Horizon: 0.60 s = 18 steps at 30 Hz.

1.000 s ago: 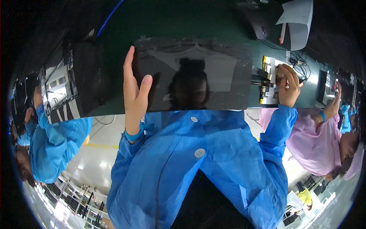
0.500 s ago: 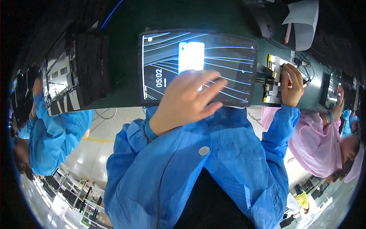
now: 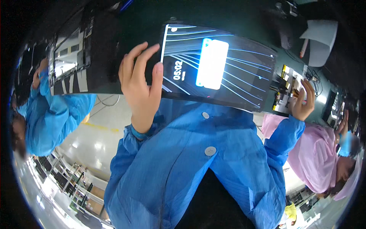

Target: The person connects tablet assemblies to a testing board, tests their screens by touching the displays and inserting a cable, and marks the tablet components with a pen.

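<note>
A dark tablet (image 3: 244,72) lies at the table's front edge, its screen lit with thin curved lines and a white pop-up panel (image 3: 213,65). Beside its left edge is my left hand (image 3: 142,82), open, fingers spread, with the fingertips at or very near the frame. My right hand (image 3: 303,102) rests at a small circuit assembly (image 3: 283,96) with yellow tape, just right of the tablet. Its fingers are curled down over the assembly's right side. What they pinch is hidden by the hand.
A coiled black cable (image 3: 317,82) lies behind my right hand. Farther back are a white sheet (image 3: 322,42) and an orange-tipped pen (image 3: 304,48). At left stands a device with a bright panel (image 3: 66,63). People in a blue sleeve (image 3: 63,118) and a pink sleeve (image 3: 309,152) sit on either side.
My left hand has moved from over the screen to the tablet's left edge, uncovering the pop-up. The whole view has shifted and tilted slightly. My right hand stays at the circuit assembly.
</note>
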Each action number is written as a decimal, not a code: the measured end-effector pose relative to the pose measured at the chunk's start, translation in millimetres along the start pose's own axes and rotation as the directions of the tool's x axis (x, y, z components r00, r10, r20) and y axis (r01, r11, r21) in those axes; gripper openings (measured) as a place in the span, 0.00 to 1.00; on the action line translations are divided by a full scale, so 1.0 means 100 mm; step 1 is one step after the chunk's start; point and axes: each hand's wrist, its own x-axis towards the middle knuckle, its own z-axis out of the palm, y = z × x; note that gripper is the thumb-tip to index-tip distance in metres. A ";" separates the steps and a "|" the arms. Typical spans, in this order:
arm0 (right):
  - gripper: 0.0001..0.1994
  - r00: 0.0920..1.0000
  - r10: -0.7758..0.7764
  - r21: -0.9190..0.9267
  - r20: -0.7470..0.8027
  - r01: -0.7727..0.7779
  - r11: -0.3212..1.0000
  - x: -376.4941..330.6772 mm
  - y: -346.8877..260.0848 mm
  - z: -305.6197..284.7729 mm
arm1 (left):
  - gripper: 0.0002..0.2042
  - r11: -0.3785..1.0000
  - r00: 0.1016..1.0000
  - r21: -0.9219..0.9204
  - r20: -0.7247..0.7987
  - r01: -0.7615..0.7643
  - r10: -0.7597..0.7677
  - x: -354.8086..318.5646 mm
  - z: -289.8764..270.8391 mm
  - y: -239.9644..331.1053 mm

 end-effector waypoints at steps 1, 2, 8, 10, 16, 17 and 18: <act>0.10 0.999 -0.027 0.030 -0.021 0.028 0.999 0.01 -0.03 -0.03 | 0.12 0.989 0.998 -0.131 0.002 0.065 -0.065 -0.01 0.00 -0.01; 0.11 0.999 0.006 0.052 -0.036 -0.004 0.999 0.00 -0.11 -0.07 | 0.14 0.957 0.992 -0.263 0.009 0.126 -0.128 -0.02 0.00 -0.01; 0.15 0.941 -0.317 -0.037 0.121 0.323 0.946 -0.06 -0.99 -0.17 | 0.14 0.960 0.999 -0.278 -0.032 0.023 -0.033 0.03 0.09 -0.02; 0.17 0.906 -0.347 -0.095 0.242 0.378 0.921 -0.09 -1.26 0.02 | 0.15 0.947 0.995 -0.312 -0.037 0.079 -0.096 0.00 0.13 -0.13; 0.21 0.884 -0.383 -0.075 0.268 0.415 0.906 -0.21 -1.71 0.22 | 0.15 0.937 0.992 -0.329 -0.016 0.116 -0.129 -0.05 0.20 -0.26; 0.21 0.868 -0.428 0.003 0.252 0.442 0.897 -0.24 -1.72 0.25 | 0.15 0.929 0.990 -0.347 -0.016 0.129 -0.144 -0.05 0.21 -0.28; 0.22 0.866 -0.456 0.032 0.204 0.460 0.888 -0.28 -1.71 0.30 | 0.15 0.930 0.989 -0.343 -0.016 0.134 -0.148 -0.06 0.21 -0.29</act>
